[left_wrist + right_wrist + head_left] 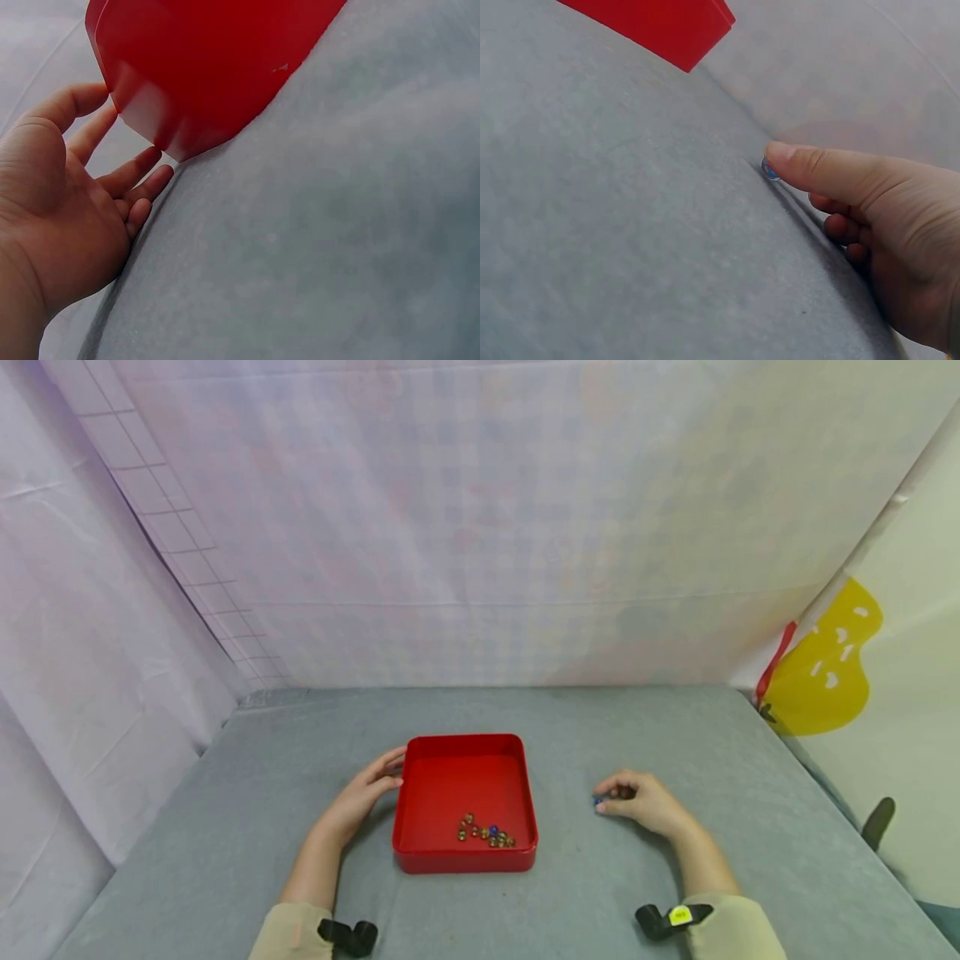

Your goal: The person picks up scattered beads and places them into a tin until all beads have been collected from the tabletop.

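Note:
A square red tray [465,777] rests on the grey cloth, with several amber-green marbles [475,832] and a blue marble [493,831] gathered near its front side. My left hand [358,797] touches the tray's left wall with loosely spread fingertips [154,154]. Off to the right of the tray, my right hand [643,804] pinches a blue glass marble [771,171] between thumb and fingers, close over the cloth. The thumb covers part of that marble in the right wrist view, while the other fingers curl underneath.
Grey cloth [300,760] covers the table. White patterned curtains [480,527] hang behind it and along the left. A yellow printed shape [828,668] shows on the right-hand curtain. Black camera mounts [671,920] are strapped at the sleeve cuffs.

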`<state>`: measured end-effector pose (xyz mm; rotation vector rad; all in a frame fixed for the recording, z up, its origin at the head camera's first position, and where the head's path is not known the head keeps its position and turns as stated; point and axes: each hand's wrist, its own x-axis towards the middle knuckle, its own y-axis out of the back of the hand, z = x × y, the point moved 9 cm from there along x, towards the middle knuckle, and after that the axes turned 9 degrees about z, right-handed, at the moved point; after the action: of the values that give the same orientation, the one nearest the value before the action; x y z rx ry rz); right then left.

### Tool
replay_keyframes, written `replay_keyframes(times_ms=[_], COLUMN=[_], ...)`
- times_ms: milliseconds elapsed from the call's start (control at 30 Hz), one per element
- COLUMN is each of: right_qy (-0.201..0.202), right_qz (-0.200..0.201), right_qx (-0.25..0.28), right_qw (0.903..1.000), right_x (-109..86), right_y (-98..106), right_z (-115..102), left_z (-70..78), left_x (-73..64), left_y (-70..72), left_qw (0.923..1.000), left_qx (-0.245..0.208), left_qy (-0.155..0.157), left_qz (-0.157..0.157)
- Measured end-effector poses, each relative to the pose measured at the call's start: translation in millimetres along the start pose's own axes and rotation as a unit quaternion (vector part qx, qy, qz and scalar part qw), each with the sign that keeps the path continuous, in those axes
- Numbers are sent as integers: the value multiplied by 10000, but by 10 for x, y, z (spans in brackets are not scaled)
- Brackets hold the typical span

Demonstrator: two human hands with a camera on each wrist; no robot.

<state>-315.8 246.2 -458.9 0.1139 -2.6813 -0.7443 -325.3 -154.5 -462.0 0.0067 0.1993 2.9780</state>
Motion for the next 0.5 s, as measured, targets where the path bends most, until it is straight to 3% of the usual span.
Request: replay_keyframes(times_ms=[500], right_qy=[88], right_qz=[45], right_qx=[-363], right_qw=[9993], right_x=[16], right_y=[-17], right_z=[23], left_z=[-5], left_x=[-3], left_y=[0], left_qw=[10000], left_qx=[-19], left_qy=[26], left_qz=[14])
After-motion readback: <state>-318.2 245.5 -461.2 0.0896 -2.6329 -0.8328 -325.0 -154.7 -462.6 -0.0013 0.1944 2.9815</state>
